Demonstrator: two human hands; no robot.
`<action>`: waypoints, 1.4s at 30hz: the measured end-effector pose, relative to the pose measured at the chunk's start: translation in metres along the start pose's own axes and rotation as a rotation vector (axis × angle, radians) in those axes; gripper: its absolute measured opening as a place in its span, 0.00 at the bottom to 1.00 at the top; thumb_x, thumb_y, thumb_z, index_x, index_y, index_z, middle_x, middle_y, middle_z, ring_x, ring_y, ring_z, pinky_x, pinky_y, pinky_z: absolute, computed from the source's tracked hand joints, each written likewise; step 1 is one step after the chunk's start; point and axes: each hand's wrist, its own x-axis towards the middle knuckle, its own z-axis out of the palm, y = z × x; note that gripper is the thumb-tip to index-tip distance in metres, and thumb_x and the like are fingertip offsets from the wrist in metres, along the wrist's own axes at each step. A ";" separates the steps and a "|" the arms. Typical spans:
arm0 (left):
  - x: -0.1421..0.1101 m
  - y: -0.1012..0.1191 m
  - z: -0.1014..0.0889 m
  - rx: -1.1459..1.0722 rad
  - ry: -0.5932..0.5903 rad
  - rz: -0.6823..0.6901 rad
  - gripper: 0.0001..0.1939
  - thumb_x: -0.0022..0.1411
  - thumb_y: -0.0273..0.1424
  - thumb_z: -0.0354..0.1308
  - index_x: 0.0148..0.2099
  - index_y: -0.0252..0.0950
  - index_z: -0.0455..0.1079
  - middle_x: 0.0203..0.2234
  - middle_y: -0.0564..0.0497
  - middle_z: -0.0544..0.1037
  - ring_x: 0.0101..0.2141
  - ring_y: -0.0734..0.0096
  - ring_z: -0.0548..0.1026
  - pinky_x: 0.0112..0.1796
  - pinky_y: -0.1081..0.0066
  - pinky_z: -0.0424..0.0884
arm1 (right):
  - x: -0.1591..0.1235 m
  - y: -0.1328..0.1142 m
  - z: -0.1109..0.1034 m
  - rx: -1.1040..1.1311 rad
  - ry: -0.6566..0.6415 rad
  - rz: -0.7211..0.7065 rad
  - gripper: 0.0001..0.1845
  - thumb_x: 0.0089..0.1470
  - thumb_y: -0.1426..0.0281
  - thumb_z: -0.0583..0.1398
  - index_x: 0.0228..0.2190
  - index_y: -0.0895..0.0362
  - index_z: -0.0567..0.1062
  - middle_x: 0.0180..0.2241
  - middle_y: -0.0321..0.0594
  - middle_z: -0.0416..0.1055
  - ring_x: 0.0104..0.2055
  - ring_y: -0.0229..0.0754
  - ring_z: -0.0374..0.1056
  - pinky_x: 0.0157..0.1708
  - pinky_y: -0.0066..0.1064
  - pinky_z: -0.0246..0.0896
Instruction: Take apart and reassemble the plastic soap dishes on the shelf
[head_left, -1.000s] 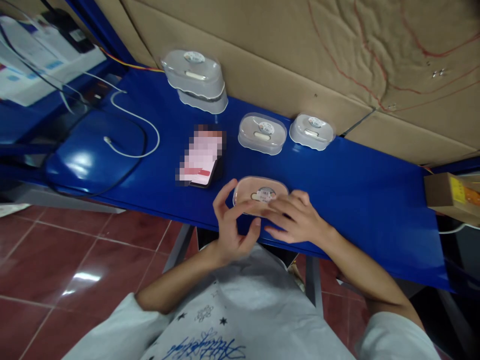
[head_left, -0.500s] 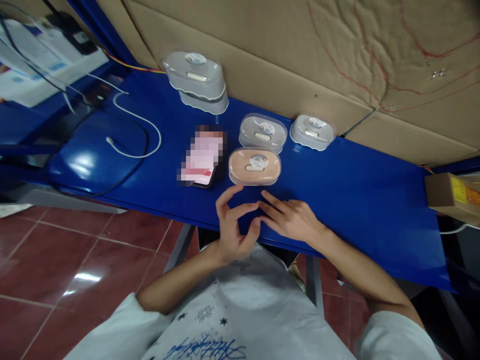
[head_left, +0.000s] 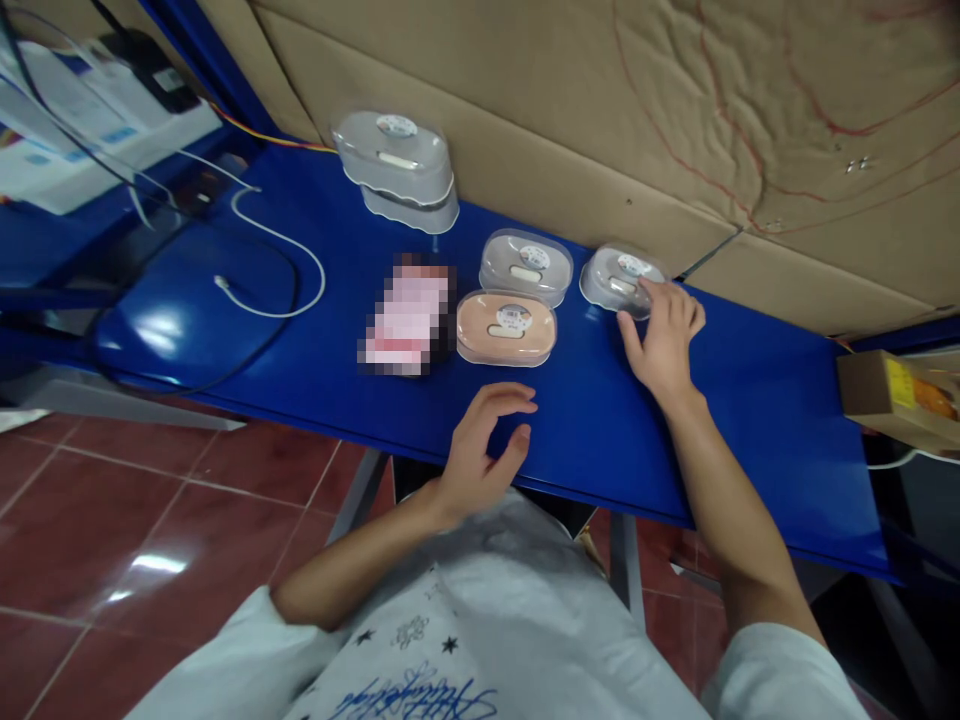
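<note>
My right hand [head_left: 666, 325] is at the right end of a clear oval plastic box [head_left: 616, 280] with a round sticker. Its fingers reach over the box's right side, and the thumb is spread at the front edge; a firm grip cannot be made out. Over the table's front edge, my left hand [head_left: 491, 440] hovers with curved fingers, thumb apart and nothing between them. Just beyond it lies a similar box with a peach-coloured inside [head_left: 491, 340]. Behind that one sits another clear oval box [head_left: 517, 250].
Two clear boxes [head_left: 397, 165] are stacked by the cardboard wall [head_left: 525, 110]. A pixelated phone [head_left: 409, 320] lies on the blue table [head_left: 337, 370]. White cable [head_left: 315, 255] loops at left. A cardboard carton [head_left: 874, 400] stands at the far right.
My right hand has moved away from the left one, right and forward to the clear box. My left hand has shifted only slightly. The boxes appear to stay in place.
</note>
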 end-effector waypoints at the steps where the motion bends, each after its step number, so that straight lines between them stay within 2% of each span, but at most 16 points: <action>1: 0.000 0.000 0.000 -0.035 -0.019 -0.030 0.11 0.75 0.29 0.57 0.56 0.43 0.74 0.51 0.45 0.80 0.52 0.58 0.78 0.54 0.54 0.74 | -0.001 0.000 -0.002 0.001 0.039 0.008 0.36 0.71 0.46 0.51 0.70 0.52 0.63 0.67 0.58 0.67 0.73 0.67 0.59 0.70 0.70 0.47; 3: 0.000 0.000 0.000 -0.081 -0.060 -0.084 0.09 0.76 0.29 0.56 0.54 0.43 0.75 0.48 0.45 0.82 0.50 0.58 0.79 0.53 0.54 0.74 | -0.003 0.000 -0.004 0.009 0.053 0.015 0.42 0.66 0.41 0.56 0.70 0.52 0.63 0.68 0.59 0.64 0.73 0.69 0.58 0.69 0.70 0.50; 6: 0.001 -0.002 0.001 -0.092 -0.107 -0.116 0.09 0.76 0.30 0.57 0.53 0.42 0.76 0.48 0.45 0.82 0.48 0.59 0.79 0.52 0.56 0.75 | -0.005 0.005 -0.007 0.035 -0.054 -0.021 0.47 0.62 0.38 0.60 0.71 0.50 0.61 0.73 0.58 0.56 0.76 0.71 0.52 0.68 0.69 0.54; 9: 0.003 -0.005 0.001 -0.161 -0.119 -0.180 0.10 0.75 0.31 0.59 0.57 0.42 0.74 0.53 0.43 0.79 0.50 0.61 0.79 0.51 0.58 0.76 | -0.011 0.007 -0.017 0.074 -0.121 -0.076 0.43 0.62 0.40 0.61 0.69 0.49 0.66 0.70 0.56 0.61 0.73 0.69 0.57 0.68 0.66 0.58; 11: 0.006 -0.006 0.001 -0.259 -0.134 -0.306 0.13 0.75 0.33 0.61 0.59 0.42 0.71 0.58 0.42 0.77 0.52 0.60 0.80 0.50 0.60 0.78 | -0.019 0.002 -0.030 0.104 -0.168 -0.123 0.41 0.61 0.41 0.64 0.67 0.49 0.68 0.67 0.54 0.64 0.70 0.69 0.60 0.68 0.66 0.60; 13: 0.008 -0.006 0.000 -0.339 -0.165 -0.443 0.19 0.73 0.36 0.64 0.62 0.42 0.69 0.63 0.40 0.74 0.55 0.58 0.80 0.49 0.62 0.80 | -0.028 -0.007 -0.046 0.133 -0.254 -0.162 0.42 0.60 0.43 0.67 0.67 0.48 0.67 0.66 0.54 0.64 0.69 0.69 0.61 0.66 0.68 0.62; 15: 0.009 -0.006 0.000 -0.363 -0.191 -0.518 0.26 0.70 0.37 0.67 0.66 0.45 0.66 0.68 0.40 0.70 0.58 0.55 0.79 0.51 0.60 0.81 | -0.037 -0.018 -0.061 0.164 -0.335 -0.181 0.45 0.57 0.43 0.69 0.68 0.46 0.65 0.68 0.54 0.63 0.69 0.71 0.61 0.64 0.70 0.63; 19: 0.009 -0.007 0.002 -0.277 -0.261 -0.495 0.45 0.63 0.38 0.74 0.75 0.51 0.57 0.75 0.40 0.60 0.63 0.48 0.76 0.58 0.49 0.79 | -0.049 -0.044 -0.077 0.330 -0.446 -0.272 0.45 0.58 0.45 0.70 0.69 0.45 0.62 0.67 0.52 0.66 0.68 0.68 0.64 0.64 0.67 0.64; 22: 0.009 -0.009 0.001 -0.178 -0.282 -0.422 0.58 0.55 0.40 0.80 0.79 0.51 0.51 0.77 0.38 0.57 0.71 0.39 0.66 0.68 0.40 0.66 | -0.053 -0.061 -0.073 0.497 -0.468 -0.368 0.43 0.60 0.47 0.70 0.69 0.45 0.62 0.65 0.50 0.70 0.67 0.64 0.66 0.65 0.63 0.66; 25: 0.011 -0.010 -0.004 -0.177 -0.282 -0.381 0.61 0.53 0.39 0.81 0.79 0.49 0.49 0.76 0.38 0.58 0.74 0.38 0.60 0.73 0.39 0.54 | -0.056 -0.072 -0.065 0.593 -0.477 -0.410 0.44 0.61 0.47 0.69 0.69 0.46 0.62 0.66 0.51 0.68 0.69 0.62 0.65 0.67 0.60 0.66; 30: 0.016 -0.010 -0.010 -0.378 -0.317 -0.440 0.54 0.59 0.37 0.78 0.77 0.51 0.49 0.75 0.39 0.58 0.72 0.45 0.64 0.69 0.46 0.64 | -0.052 -0.068 -0.060 0.757 -0.525 -0.395 0.40 0.64 0.51 0.68 0.70 0.47 0.62 0.67 0.51 0.65 0.71 0.56 0.64 0.68 0.52 0.68; 33: 0.016 -0.008 -0.009 -0.419 -0.288 -0.483 0.52 0.59 0.36 0.78 0.75 0.52 0.50 0.73 0.40 0.60 0.71 0.47 0.64 0.68 0.48 0.65 | -0.043 -0.051 -0.059 0.849 -0.576 -0.336 0.35 0.64 0.51 0.67 0.67 0.45 0.67 0.66 0.47 0.67 0.70 0.55 0.66 0.66 0.50 0.70; 35: 0.015 -0.007 -0.010 -0.435 -0.280 -0.509 0.52 0.58 0.36 0.78 0.75 0.52 0.50 0.72 0.40 0.60 0.71 0.48 0.65 0.68 0.48 0.66 | -0.036 -0.035 -0.055 0.874 -0.559 -0.254 0.31 0.66 0.51 0.66 0.65 0.43 0.68 0.66 0.45 0.69 0.68 0.53 0.69 0.63 0.48 0.73; 37: 0.015 -0.006 -0.012 -0.462 -0.292 -0.532 0.53 0.57 0.35 0.79 0.75 0.53 0.50 0.72 0.41 0.61 0.69 0.48 0.67 0.67 0.48 0.68 | -0.031 -0.018 -0.047 0.773 -0.438 -0.184 0.30 0.65 0.51 0.66 0.64 0.45 0.70 0.65 0.47 0.69 0.67 0.53 0.69 0.63 0.49 0.72; 39: 0.015 -0.007 -0.015 -0.490 -0.315 -0.536 0.55 0.56 0.35 0.80 0.75 0.53 0.49 0.72 0.40 0.61 0.70 0.48 0.66 0.67 0.48 0.68 | -0.029 -0.005 -0.035 0.576 -0.302 -0.150 0.32 0.63 0.50 0.67 0.62 0.48 0.71 0.65 0.51 0.69 0.69 0.57 0.67 0.67 0.55 0.66; 42: 0.013 -0.011 -0.020 -0.528 -0.346 -0.518 0.57 0.54 0.33 0.81 0.75 0.55 0.49 0.73 0.41 0.60 0.72 0.46 0.64 0.67 0.47 0.67 | -0.029 0.006 -0.018 0.338 -0.238 -0.115 0.36 0.60 0.48 0.67 0.63 0.52 0.69 0.68 0.58 0.65 0.72 0.65 0.61 0.69 0.64 0.57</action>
